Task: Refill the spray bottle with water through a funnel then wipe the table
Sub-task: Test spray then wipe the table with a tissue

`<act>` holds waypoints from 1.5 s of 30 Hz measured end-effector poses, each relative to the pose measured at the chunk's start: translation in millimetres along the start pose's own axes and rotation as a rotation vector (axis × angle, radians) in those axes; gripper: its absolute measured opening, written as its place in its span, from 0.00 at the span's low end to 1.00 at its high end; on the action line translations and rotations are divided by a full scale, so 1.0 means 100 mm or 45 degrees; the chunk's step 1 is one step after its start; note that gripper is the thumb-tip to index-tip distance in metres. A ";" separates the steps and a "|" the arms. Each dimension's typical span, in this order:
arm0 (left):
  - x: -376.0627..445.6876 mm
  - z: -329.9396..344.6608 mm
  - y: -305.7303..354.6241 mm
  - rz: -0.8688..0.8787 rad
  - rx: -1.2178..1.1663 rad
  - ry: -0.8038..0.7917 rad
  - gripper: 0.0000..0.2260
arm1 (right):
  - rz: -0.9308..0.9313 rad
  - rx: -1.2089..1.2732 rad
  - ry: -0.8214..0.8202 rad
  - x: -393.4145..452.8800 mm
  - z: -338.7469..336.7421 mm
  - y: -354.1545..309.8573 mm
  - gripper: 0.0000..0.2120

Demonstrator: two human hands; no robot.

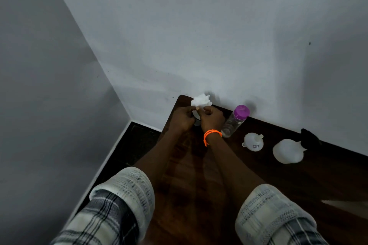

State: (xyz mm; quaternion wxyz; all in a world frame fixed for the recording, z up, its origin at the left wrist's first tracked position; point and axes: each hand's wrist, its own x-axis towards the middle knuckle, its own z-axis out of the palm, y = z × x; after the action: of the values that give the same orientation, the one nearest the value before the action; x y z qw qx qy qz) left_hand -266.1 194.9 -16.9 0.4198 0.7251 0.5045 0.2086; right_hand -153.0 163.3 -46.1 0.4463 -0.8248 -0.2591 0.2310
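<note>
I see a white crumpled tissue (201, 100) at the far left corner of a dark wooden table (298, 177), close against the white wall (199, 26). Both hands meet on it. The left hand (182, 118) has its fingers curled and pinches the near edge of the tissue; the right hand (212, 118) does the same just beside it, fingertips nearly touching the left hand's. Beneath the hands a small pale round shape shows, too hidden for me to tell what it is. The right wrist wears an orange beaded band (212, 135)

Just right of the right hand, along the far edge of the table, stands a clear water bottle (235, 121) with a purple cap, upright and appearing nearly drained, though I cannot tell for sure. Near it, further right and a little toward me, a small white funnel (253, 141) sits on the surface with its wide mouth down. Further right again is the spray bottle (288, 151), translucent white with a black trigger head pointing at the wall; it is apart from the funnel

Both forearms reach in from the near edge, with rolled-up plaid sleeves (127, 195). Left of the table, dark floor (129, 145) meets the grey side wall
</note>
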 end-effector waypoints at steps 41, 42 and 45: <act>-0.07 0.23 -0.09 0.026 -0.474 0.152 0.14 | -0.087 0.842 0.147 -0.52 -0.57 -0.09 0.13; -0.10 0.24 -0.11 -0.027 -0.575 0.135 0.14 | 0.037 1.000 0.099 -0.53 -0.60 -0.03 0.11; -0.31 0.29 -0.14 -0.496 -1.087 -0.072 0.14 | 0.427 1.441 -0.114 -0.60 -0.72 0.15 0.20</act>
State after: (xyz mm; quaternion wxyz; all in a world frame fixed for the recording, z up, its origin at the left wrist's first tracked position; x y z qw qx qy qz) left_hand -265.6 157.3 -40.7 0.7254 0.3848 0.4886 0.2948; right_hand -151.5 73.8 -14.4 0.7628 -0.4777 0.0195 0.4353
